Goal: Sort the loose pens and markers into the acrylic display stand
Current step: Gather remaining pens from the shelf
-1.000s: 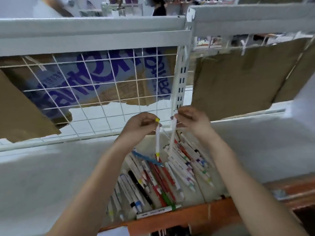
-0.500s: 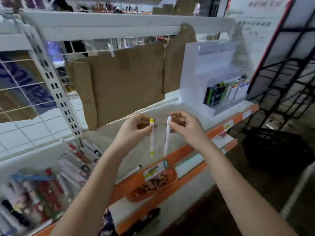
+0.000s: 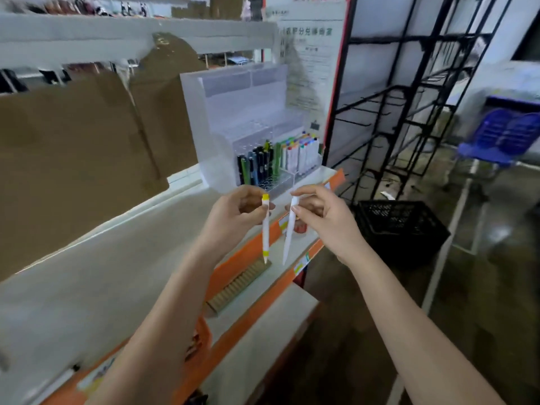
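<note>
A: Where are the pens?
B: Mid-frame. The left hand [image 3: 236, 213] pinches a yellow-capped pen [image 3: 265, 228]; the right hand [image 3: 324, 217] pinches a white pen [image 3: 289, 229].
A: And the stand?
B: The acrylic display stand [image 3: 233, 106] sits above them on the shelf [image 3: 117, 273], seemingly part-filled.

The acrylic display stand [image 3: 233, 118] is blurred; its pens' [image 3: 257, 166] labels cannot be read.
</note>
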`<state>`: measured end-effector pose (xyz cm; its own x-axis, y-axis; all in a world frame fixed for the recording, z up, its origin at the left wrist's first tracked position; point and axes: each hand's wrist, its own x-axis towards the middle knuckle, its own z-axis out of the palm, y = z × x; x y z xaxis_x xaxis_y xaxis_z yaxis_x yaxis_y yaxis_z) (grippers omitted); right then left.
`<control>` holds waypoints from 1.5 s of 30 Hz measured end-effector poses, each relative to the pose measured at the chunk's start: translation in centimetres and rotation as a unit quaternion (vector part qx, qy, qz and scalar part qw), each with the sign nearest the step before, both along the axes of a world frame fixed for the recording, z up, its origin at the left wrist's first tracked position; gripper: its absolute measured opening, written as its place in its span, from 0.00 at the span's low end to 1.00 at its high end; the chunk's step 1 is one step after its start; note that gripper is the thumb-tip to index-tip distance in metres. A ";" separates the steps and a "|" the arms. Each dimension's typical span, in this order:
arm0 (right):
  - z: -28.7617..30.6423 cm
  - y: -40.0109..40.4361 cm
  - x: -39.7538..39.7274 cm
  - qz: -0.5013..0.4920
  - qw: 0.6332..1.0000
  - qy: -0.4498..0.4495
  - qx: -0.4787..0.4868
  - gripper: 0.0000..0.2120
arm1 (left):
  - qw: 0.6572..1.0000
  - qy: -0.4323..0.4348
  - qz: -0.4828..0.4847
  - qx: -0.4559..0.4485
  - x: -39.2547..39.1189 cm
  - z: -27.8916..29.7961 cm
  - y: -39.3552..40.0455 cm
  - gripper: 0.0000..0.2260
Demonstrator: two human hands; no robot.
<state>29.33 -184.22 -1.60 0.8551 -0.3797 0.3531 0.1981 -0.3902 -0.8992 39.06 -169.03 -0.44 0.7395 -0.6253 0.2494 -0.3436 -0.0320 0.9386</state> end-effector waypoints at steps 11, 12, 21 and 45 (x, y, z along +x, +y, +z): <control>-0.3 -14.4 6.8 -0.066 0.998 0.006 -0.016 0.07 | 0.998 -0.057 0.000 0.015 8.0 -0.2 -14.1 0.09; -0.5 -15.4 7.6 -0.067 0.998 0.002 -0.014 0.08 | 0.998 -0.063 0.002 0.017 8.7 -0.2 -15.0 0.09; -1.3 -22.0 14.1 -0.044 0.998 -0.044 -0.011 0.12 | 0.991 -0.078 0.102 0.042 12.5 -0.5 -20.4 0.05; -3.3 -26.2 25.3 0.167 0.967 -0.140 -0.129 0.08 | 0.932 -0.027 0.358 -0.047 11.0 -2.1 -24.6 0.10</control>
<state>54.62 -210.46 -4.91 0.7722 0.0333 0.6345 0.5732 -0.4675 -0.6730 50.04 -193.64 -2.51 0.9439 0.0505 0.3264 -0.3118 -0.1898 0.9310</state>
